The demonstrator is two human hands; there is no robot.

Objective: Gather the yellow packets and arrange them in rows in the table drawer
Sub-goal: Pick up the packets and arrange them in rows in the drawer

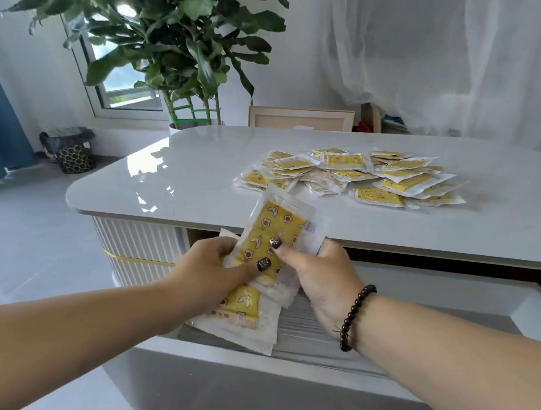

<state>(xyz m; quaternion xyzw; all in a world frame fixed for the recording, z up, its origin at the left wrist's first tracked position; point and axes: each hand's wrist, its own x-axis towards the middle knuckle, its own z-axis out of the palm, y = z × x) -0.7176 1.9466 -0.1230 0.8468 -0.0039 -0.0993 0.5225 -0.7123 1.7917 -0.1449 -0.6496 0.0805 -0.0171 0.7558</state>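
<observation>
Upright — both hands (pixel 215 264) grip yellow packet (pixel 270 233), long axis vertical.

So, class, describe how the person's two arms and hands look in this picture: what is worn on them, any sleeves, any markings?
Both forearms are bare, with no sleeves in view. The right hand has a bracelet of round, glossy black beads at its wrist. The left hand shows no band or jewellery. The visible thumbnails on both hands carry dark, nearly black polish with pale glittery speckles. No rings or watch are visible.

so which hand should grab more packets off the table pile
Right, probably. The pile lies on the right hand's side, while the left hand already holds the packets over the open drawer.
</observation>
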